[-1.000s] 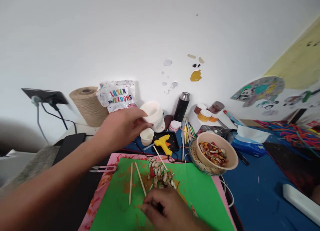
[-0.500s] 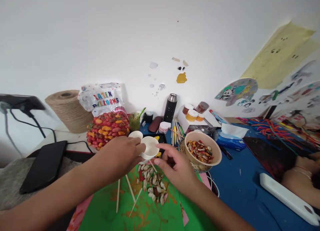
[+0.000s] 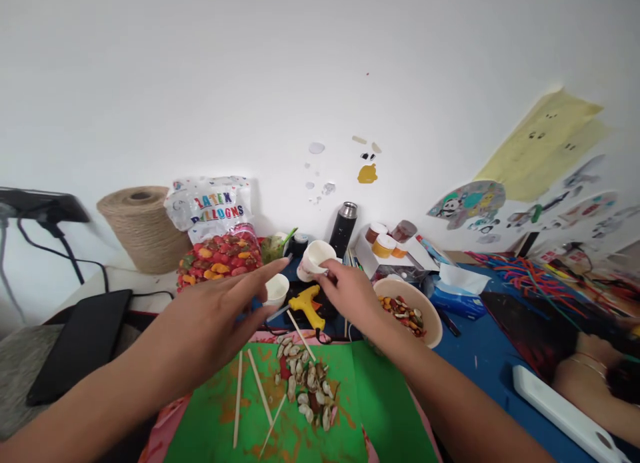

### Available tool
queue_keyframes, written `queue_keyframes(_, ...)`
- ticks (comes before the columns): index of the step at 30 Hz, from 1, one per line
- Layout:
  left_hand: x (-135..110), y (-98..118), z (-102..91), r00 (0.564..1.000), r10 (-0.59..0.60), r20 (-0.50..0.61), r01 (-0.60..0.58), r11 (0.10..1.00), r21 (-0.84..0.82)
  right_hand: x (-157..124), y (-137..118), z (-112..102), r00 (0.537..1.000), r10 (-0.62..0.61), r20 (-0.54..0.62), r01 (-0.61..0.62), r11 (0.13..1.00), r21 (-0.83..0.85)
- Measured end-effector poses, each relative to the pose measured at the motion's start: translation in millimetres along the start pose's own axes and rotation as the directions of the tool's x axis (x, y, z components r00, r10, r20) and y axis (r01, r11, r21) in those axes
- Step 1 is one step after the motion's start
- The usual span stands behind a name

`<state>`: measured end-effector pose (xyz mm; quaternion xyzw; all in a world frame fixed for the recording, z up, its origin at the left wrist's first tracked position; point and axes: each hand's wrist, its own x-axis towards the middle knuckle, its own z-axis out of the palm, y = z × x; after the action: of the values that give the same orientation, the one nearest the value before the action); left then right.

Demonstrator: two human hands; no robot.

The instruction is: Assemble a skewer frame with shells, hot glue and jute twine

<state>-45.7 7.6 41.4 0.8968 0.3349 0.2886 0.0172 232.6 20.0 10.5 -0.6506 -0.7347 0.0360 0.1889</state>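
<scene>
My right hand (image 3: 350,293) grips a small white paper cup (image 3: 315,258), held tilted above the yellow glue gun (image 3: 306,304). My left hand (image 3: 213,316) hovers open with fingers stretched out, its fingertips close to a second small white cup (image 3: 276,290) standing on the table. Below both hands lies a green sheet (image 3: 380,409) with a pile of pistachio shells (image 3: 310,379) and three wooden sticks (image 3: 239,396).
A tan bowl of coloured shells (image 3: 407,314) sits right of my right hand. Behind are a twine spool (image 3: 143,226), a balloon bag (image 3: 210,206), a black flask (image 3: 343,228), paint jars (image 3: 384,237) and a tissue box (image 3: 457,293). Another person's arm (image 3: 590,383) rests at the far right.
The white cup has passed from my left hand to my right hand, which carried it up and away. My left hand let go and opened. The camera view shifted slightly.
</scene>
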Motion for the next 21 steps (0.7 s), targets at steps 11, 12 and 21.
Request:
queue_keyframes(11, -71, -46, -26.3, 0.965, -0.248, -0.082, 0.243, 0.968, -0.066, 90, 18, 25, 0.988, 0.154, 0.013, -0.147, 0.965, -0.216)
queue_keyframes(12, -76, -48, -27.3, 0.960, -0.272, -0.069, 0.267, 0.961, -0.075, 94, 19, 27, 0.986, 0.167, 0.014, -0.160, 0.963, -0.216)
queue_keyframes(21, -91, -51, -38.8, 0.939, -0.327, -0.107, 0.310, 0.938, -0.153, 84, 27, 25, 0.982, 0.175, -0.065, -0.178, 0.983, -0.048)
